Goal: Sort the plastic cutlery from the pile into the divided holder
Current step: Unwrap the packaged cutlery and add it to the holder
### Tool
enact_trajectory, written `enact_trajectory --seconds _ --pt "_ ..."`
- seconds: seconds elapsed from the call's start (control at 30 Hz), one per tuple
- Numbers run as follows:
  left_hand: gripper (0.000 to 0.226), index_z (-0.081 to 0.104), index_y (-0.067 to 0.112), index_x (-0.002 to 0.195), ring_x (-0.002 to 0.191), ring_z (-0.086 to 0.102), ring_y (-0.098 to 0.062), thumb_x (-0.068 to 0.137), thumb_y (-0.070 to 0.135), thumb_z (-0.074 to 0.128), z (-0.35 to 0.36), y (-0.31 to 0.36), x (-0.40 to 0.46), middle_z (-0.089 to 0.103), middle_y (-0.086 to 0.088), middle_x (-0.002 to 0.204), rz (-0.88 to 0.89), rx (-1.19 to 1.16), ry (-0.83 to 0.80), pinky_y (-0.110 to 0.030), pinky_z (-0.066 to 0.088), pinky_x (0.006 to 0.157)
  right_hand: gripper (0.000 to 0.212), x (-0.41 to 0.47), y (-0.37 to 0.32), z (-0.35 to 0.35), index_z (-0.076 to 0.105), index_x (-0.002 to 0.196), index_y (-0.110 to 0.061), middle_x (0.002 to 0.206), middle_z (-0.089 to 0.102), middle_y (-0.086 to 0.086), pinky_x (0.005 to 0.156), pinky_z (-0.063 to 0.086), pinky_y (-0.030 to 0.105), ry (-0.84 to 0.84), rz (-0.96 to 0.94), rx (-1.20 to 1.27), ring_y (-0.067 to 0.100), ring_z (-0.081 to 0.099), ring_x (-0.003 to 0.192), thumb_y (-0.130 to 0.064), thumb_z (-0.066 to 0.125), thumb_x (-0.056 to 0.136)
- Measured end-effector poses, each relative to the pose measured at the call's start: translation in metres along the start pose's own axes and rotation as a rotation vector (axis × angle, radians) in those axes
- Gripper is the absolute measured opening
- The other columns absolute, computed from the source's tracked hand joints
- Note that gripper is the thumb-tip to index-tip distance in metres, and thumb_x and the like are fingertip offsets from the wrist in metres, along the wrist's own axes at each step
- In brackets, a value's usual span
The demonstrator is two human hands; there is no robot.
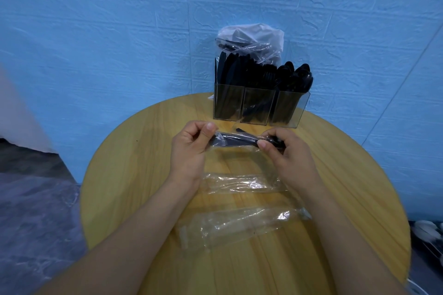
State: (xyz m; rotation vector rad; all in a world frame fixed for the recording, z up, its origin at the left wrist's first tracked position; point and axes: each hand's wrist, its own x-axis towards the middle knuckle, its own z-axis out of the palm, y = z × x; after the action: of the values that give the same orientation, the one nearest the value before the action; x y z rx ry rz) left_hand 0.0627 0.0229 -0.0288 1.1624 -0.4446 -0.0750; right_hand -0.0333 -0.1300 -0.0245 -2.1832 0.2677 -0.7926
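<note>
A clear plastic packet of black cutlery point(237, 140) is held level above the round wooden table point(134, 175). My left hand point(191, 148) pinches its left end, and my right hand point(285, 151) pinches the right end, where a dark spoon bowl shows. Just behind stands the clear divided holder point(257, 108) with three compartments: black knives on the left, forks in the middle, spoons on the right. A plastic bag of more black cutlery point(251, 40) leans behind the holder.
Two empty clear wrappers lie on the table between my forearms, one point(242, 183) nearer the hands, one point(239, 225) closer to me. A blue textured wall rises behind. White objects point(429, 230) sit past the table's right edge.
</note>
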Motion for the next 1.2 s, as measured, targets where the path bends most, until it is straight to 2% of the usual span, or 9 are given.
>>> enact_trajectory --seconds 0.2,0.33,0.4,0.47,0.63,0.9,1.03,1.13,1.2 --pt "0.014 0.057 0.008 0.076 0.062 0.056 -0.004 0.085 0.019 0.056 0.001 0.000 0.004 0.060 0.006 0.060 -0.145 -0.263 0.014 -0.016 0.052 0.068 0.002 0.001 -0.004 0.003 0.062 0.088 -0.022 0.088 0.060 -0.006 0.064 0.038 0.008 -0.009 0.028 0.005 0.002 0.052 0.081 -0.022 0.063 0.088" --pt "0.012 0.053 0.015 0.084 0.075 0.062 -0.005 0.089 0.025 0.052 -0.005 0.002 0.005 0.062 0.006 0.074 -0.187 -0.324 0.040 -0.019 0.053 0.071 0.003 0.002 -0.002 0.006 0.061 0.088 -0.023 0.091 0.060 -0.002 0.068 0.038 0.011 0.035 0.019 -0.042 0.009 0.053 0.084 -0.021 0.064 0.088" --pt "0.020 0.048 0.022 0.094 0.093 0.058 -0.008 0.086 0.040 0.050 -0.011 0.000 0.007 0.056 0.006 0.095 -0.127 -0.165 0.076 -0.025 0.052 0.082 0.003 0.002 0.002 0.004 0.062 0.090 -0.020 0.093 0.058 0.000 0.071 0.035 0.008 0.117 -0.009 -0.123 0.014 0.052 0.090 -0.019 0.064 0.088" --pt "0.028 0.044 0.023 0.099 0.096 0.053 -0.009 0.087 0.047 0.051 -0.010 -0.004 0.005 0.048 0.004 0.104 -0.060 0.107 0.088 -0.030 0.049 0.087 0.007 0.000 0.005 0.001 0.064 0.094 -0.014 0.096 0.056 0.002 0.073 0.033 0.007 0.197 -0.078 -0.210 0.018 0.050 0.094 -0.017 0.064 0.088" --pt "0.025 0.043 0.021 0.077 0.062 0.041 -0.002 0.088 0.033 0.061 0.005 -0.015 -0.003 0.045 0.005 0.075 0.031 0.530 -0.031 -0.012 0.036 0.059 0.011 -0.004 -0.004 0.012 0.063 0.096 -0.008 0.092 0.049 0.000 0.073 0.028 0.015 0.223 -0.345 -0.373 0.014 0.041 0.088 -0.015 0.064 0.087" --pt "0.019 0.051 0.017 0.083 0.064 0.047 -0.007 0.098 0.027 0.046 -0.004 -0.019 0.003 0.053 0.004 0.080 0.129 0.852 0.044 -0.018 0.036 0.053 0.012 -0.009 -0.011 0.017 0.064 0.097 -0.009 0.094 0.041 -0.010 0.072 0.033 0.013 0.217 -0.335 -0.333 0.012 0.043 0.088 -0.016 0.064 0.087" --pt "0.019 0.051 0.015 0.084 0.065 0.048 -0.005 0.099 0.024 0.044 -0.005 -0.015 0.003 0.053 0.007 0.078 0.175 0.840 0.007 -0.013 0.036 0.054 0.011 -0.008 -0.008 0.014 0.065 0.095 -0.011 0.094 0.047 -0.006 0.074 0.034 0.012 0.200 -0.249 -0.279 0.013 0.046 0.089 -0.014 0.067 0.085" --pt "0.020 0.050 0.014 0.080 0.064 0.044 -0.005 0.098 0.019 0.045 -0.004 -0.008 0.004 0.052 0.006 0.074 0.084 0.653 -0.063 -0.010 0.035 0.056 0.010 -0.001 -0.003 0.004 0.062 0.091 -0.019 0.092 0.053 -0.002 0.074 0.034 0.005 0.189 -0.132 -0.152 0.014 0.050 0.089 -0.014 0.068 0.085" --pt "0.022 0.048 0.016 0.077 0.065 0.042 -0.008 0.098 0.017 0.045 -0.005 -0.004 0.007 0.050 0.003 0.072 -0.009 0.545 -0.058 -0.017 0.035 0.058 0.012 0.001 0.005 -0.006 0.060 0.088 -0.022 0.091 0.056 -0.002 0.075 0.038 0.009 0.203 -0.056 -0.099 0.013 0.052 0.087 -0.014 0.068 0.084"
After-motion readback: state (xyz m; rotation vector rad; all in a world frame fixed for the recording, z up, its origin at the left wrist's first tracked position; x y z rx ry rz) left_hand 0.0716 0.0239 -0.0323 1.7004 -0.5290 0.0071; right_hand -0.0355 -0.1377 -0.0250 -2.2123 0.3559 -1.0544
